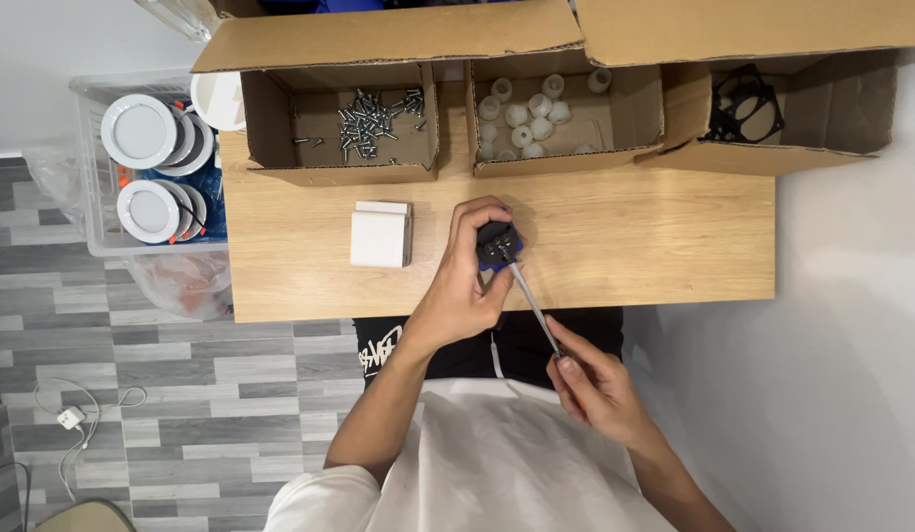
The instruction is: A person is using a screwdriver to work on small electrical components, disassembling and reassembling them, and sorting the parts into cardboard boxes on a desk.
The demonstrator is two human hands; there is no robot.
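Left hand (465, 286) is clamping the small blue-and-black plastic part (499, 244) steady on the wooden table (654, 246), while right hand (597, 389), wrapped around the slim metal-shafted screwdriver (534, 307), is angling its tip in.

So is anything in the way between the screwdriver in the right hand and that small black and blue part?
Nothing visible. The left hand grips the black and blue part, and the screwdriver held by the right hand already reaches it unobstructed.

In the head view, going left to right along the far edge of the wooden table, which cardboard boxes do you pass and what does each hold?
Cardboard box of loose metal screws → cardboard box of small white plastic caps → cardboard box of black plastic frames.
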